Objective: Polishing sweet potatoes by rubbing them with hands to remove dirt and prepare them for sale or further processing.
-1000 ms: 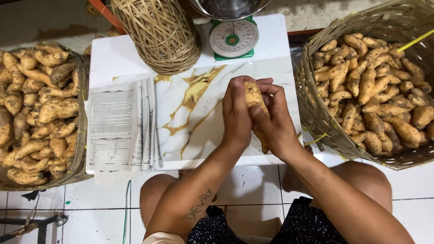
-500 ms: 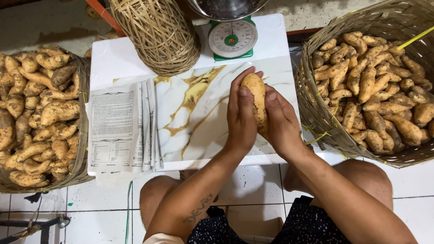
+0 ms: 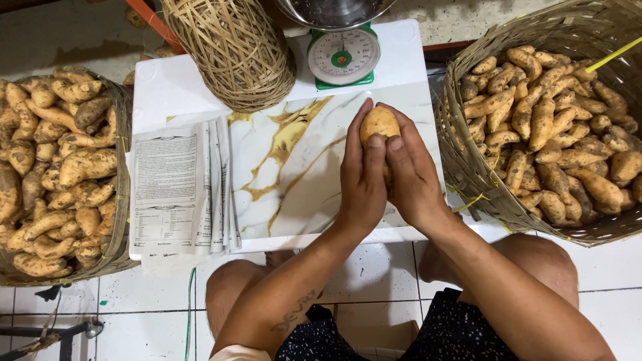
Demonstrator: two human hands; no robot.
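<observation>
Both hands hold one sweet potato (image 3: 378, 123) above the middle of the white marbled bench (image 3: 281, 167). The left hand (image 3: 362, 179) wraps its left side and the right hand (image 3: 409, 175) its right side, and both thumbs press on its near face, so it is grasped by the two together. Its long axis runs from about 6 to 12 o'clock, and the rounded upper end points to 12 o'clock; the lower end is hidden between the palms, so I cannot tell its full length. There are two wide woven baskets: the left basket (image 3: 118, 234) at 9 o'clock and the right basket (image 3: 468, 160) at 3 o'clock, each full of many sweet potatoes, too many to count. A third, tall wicker basket (image 3: 231, 50) stands at 11 o'clock, and just beside it, at 12 o'clock, is one green kitchen scale (image 3: 343, 59). One stack of printed paper sheets (image 3: 177, 187) lies on the left part of the bench.
</observation>
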